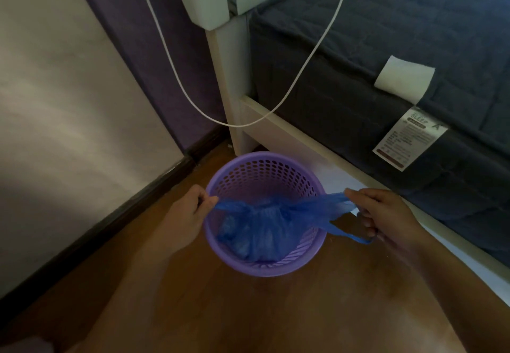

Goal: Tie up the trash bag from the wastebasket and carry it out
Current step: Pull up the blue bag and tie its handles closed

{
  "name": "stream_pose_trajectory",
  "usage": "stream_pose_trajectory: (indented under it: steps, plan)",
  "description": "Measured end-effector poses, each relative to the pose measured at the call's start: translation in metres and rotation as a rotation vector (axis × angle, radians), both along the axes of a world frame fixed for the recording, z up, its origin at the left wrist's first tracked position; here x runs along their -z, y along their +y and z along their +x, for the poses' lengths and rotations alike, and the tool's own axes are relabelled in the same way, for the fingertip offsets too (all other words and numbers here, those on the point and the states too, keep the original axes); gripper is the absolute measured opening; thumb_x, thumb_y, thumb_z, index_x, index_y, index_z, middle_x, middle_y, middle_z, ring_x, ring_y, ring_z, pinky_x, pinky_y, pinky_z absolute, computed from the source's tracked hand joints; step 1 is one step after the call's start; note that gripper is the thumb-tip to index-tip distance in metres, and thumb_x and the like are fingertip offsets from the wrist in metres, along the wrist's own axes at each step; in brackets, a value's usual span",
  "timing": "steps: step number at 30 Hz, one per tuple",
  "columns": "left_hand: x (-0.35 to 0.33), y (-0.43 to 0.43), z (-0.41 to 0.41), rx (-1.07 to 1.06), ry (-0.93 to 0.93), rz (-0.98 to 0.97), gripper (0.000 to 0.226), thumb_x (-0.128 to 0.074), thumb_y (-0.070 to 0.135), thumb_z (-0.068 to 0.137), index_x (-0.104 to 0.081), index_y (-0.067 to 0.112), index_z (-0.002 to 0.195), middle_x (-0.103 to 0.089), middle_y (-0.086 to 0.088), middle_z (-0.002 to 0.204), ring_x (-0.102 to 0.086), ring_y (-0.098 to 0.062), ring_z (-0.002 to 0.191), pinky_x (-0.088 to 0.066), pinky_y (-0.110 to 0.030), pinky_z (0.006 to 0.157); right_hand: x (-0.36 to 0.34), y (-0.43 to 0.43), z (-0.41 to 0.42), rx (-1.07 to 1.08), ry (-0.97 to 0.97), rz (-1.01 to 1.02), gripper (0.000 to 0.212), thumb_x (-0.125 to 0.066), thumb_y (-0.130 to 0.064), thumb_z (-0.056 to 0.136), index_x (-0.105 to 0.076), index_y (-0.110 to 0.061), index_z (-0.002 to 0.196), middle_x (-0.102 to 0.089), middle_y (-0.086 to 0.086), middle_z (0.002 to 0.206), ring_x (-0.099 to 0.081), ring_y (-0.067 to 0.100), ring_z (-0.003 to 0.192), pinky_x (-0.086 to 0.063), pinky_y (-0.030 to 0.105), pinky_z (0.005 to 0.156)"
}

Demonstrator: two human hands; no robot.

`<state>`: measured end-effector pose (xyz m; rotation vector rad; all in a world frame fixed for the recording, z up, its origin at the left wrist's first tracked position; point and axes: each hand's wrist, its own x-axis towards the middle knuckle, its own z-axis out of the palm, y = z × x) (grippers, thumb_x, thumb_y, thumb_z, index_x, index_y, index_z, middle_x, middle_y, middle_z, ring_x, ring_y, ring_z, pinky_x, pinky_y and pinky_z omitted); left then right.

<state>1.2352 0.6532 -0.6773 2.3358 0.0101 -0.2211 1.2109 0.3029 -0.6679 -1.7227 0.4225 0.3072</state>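
Note:
A purple perforated wastebasket [265, 167] stands on the wooden floor beside the bed. A blue trash bag [262, 228] hangs inside it, its mouth gathered at the centre. My left hand [190, 212] pinches the bag's left handle at the basket's left rim. My right hand [383, 214] grips the right handle past the basket's right rim, and a blue strip [347, 235] trails below that hand. The two handles are pulled apart and taut across the basket's top.
A bed with a dark grey mattress [386, 57] and white frame [289, 137] runs along the right. A white cable [300, 76] sags from the bed toward the wall. The wall and dark baseboard [91, 231] close off the left; wooden floor [248, 311] lies in front.

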Motion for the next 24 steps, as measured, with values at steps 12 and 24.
stream_pose_trajectory:
  steps: [12, 24]
  plan:
    - [0.001, 0.007, 0.003, 0.163, 0.08, 0.211, 0.032, -0.063, 0.017, 0.093, -0.045, 0.032, 0.073, -0.052, 0.011, 0.073, -0.05, -0.001, 0.066, -0.036, -0.013, 0.057, -0.018, 0.022, 0.001, -0.116, -0.054, 0.209, 0.029, -0.064, -0.038, 0.081, -0.065, -0.009, 0.076, -0.02, 0.007, 0.062, -0.017, 0.019, 0.052, -0.016, 0.033, 0.048]
    - [-0.006, -0.037, 0.006, -0.274, 0.039, -0.573, 0.03, -0.056, 0.022, 0.098, -0.059, 0.012, 0.07, -0.061, -0.006, 0.069, -0.059, -0.021, 0.072, -0.047, -0.037, 0.077, -0.018, 0.043, 0.004, 0.043, -0.116, 0.509, 0.034, -0.055, -0.02, 0.094, -0.056, -0.011, 0.06, -0.029, 0.003, 0.053, -0.027, 0.017, 0.051, -0.028, 0.031, 0.052]
